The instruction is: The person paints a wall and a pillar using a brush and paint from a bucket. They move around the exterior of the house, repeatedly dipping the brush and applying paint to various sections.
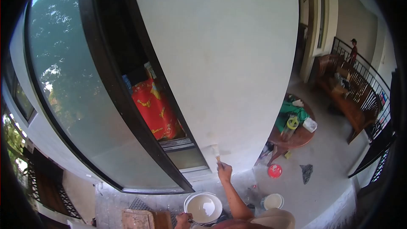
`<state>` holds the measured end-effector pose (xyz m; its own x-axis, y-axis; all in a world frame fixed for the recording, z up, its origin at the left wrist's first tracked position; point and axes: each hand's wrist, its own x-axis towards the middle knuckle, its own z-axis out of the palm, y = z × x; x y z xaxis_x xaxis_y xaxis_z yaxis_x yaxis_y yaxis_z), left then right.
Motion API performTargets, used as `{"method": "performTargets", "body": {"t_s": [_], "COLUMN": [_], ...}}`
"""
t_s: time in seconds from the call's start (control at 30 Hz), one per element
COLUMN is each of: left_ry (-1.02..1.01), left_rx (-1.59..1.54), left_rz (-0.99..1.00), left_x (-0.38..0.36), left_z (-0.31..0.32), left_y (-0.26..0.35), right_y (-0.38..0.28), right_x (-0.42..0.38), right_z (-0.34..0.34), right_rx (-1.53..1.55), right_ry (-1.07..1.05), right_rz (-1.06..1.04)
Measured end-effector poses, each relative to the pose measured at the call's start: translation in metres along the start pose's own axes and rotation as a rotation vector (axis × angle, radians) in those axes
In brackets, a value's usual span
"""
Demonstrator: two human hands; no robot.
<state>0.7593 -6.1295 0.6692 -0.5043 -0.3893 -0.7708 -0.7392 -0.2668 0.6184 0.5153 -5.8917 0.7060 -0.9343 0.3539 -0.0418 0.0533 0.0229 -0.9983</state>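
My right hand (224, 171) is closed round the handle of a paintbrush (216, 150). The brush's pale bristles press against the lower part of a white wall (220, 68), beside a faint greyish patch. Low in the view, my left hand (184, 220) is closed at the near left rim of a white bucket (186, 205), seemingly gripping it. Off-white paint (203, 210) fills part of that bucket. Farther right, near my knee, stands a smaller pail (272, 202) with pale contents.
An open framed glass window panel (80, 93) juts out on the left, with a red patterned cloth (154, 110) inside. A red lid (274, 171) and dark plastic bag (306, 173) lie on the floor. A cluttered round table (296, 140), wooden bench (354, 114) and distant person (353, 51) are right.
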Motion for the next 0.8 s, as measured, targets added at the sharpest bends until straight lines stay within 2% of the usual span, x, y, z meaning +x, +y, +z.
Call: {"method": "performTargets", "body": {"t_s": [0.1, 0.23, 0.33, 0.43, 0.5, 0.57, 0.63, 0.7, 0.8], "left_ry": [-0.02, -0.054, -0.077, -0.091, -0.103, -0.113, -0.113, -0.106, -0.098], "left_rx": [0.019, 0.04, 0.048, 0.055, 0.059, 0.056, 0.058, 0.065, 0.062], "left_rz": [0.022, 0.049, 0.055, 0.058, 0.069, 0.076, 0.074, 0.087, 0.105], "left_x": [-0.005, -0.003, -0.003, -0.006, -0.007, -0.007, -0.011, -0.015, -0.021], "left_z": [0.011, 0.018, 0.026, 0.028, 0.028, 0.032, 0.029, 0.029, 0.027], "left_y": [0.007, 0.018, 0.021, 0.021, 0.025, 0.032, 0.034, 0.032, 0.027], "right_y": [-0.092, -0.191, -0.178, -0.089, -0.038, -0.014, 0.013, -0.006, -0.044], "right_x": [0.025, -0.003, 0.004, 0.023, 0.01, -0.015, -0.045, -0.077, -0.108], "right_z": [0.01, -0.01, 0.0, 0.008, -0.012, -0.043, -0.08, -0.118, -0.17], "right_rx": [0.142, 0.266, 0.325, 0.082, -0.057, -0.218, -0.202, -0.172, 0.078], "right_ry": [-0.074, -0.083, -0.061, -0.073, -0.049, -0.001, 0.076, 0.085, -0.068], "right_rz": [-0.033, -0.064, -0.249, -0.052, 0.041, 0.088, 0.057, 0.19, 0.415]}}
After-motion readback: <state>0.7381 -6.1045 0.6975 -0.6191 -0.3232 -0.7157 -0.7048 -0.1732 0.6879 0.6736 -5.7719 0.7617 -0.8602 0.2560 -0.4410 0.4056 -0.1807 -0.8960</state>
